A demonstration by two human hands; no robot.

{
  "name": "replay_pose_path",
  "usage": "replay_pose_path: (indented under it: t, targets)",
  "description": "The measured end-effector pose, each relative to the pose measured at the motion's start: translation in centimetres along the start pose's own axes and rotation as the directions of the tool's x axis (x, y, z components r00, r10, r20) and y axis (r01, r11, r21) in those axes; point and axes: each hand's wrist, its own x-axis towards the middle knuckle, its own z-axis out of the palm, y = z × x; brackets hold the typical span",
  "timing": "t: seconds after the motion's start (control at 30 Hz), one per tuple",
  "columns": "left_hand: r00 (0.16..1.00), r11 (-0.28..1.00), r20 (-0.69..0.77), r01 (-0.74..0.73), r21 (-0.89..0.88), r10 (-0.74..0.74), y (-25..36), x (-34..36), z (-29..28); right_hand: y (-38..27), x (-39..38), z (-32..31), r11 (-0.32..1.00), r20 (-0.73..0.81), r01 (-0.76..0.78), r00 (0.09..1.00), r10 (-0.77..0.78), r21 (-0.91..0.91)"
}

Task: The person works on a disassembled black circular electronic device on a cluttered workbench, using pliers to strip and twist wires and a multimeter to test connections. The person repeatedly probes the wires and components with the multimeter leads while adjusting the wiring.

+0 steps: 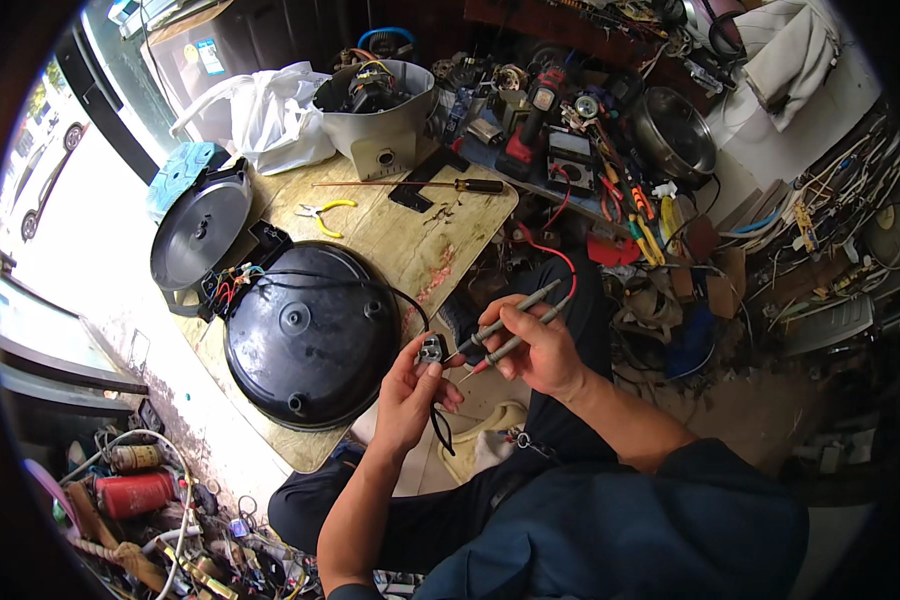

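My left hand (408, 400) grips a small dark plug (431, 350) on a black cord, its face turned up. Two multimeter probes (515, 328) with grey handles lie between the fingers of my right hand (542, 350). Their tips point toward the plug; whether one touches it I cannot tell. From the probes a red lead (572, 262) runs up to a multimeter (570, 160). The plug's cord crosses a round black appliance base (310, 330), upside down on the worn wooden table (370, 235). An opened black lid (202, 232) with loose coloured wires stands beside it.
On the table are yellow-handled pliers (327, 216) and a long screwdriver (460, 186). Behind stand a grey housing (375, 125), a white plastic bag (282, 115) and a red cordless drill (532, 120). Hand tools and a metal bowl (673, 135) crowd the right; scrap lies lower left.
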Motion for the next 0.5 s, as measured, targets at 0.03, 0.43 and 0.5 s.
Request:
replay_pose_path:
  t: [0.03,0.43,0.5]
  targets:
    - [1.000,1.000,0.012,0.001,-0.011,-0.001,0.0,0.1,0.0,-0.1,0.0,0.0,1.000,-0.025,0.007,1.000,-0.007,0.003]
    - [0.999,1.000,-0.050,-0.001,-0.016,0.000,-0.5,-0.3,0.4,2.0,0.3,0.7,0.958,-0.080,0.238,0.964,-0.253,-0.162]
    - [0.999,0.999,-0.034,-0.006,-0.044,0.005,-0.6,-0.2,0.4,2.1,0.5,0.8,0.952,-0.082,0.226,0.966,-0.247,-0.207]
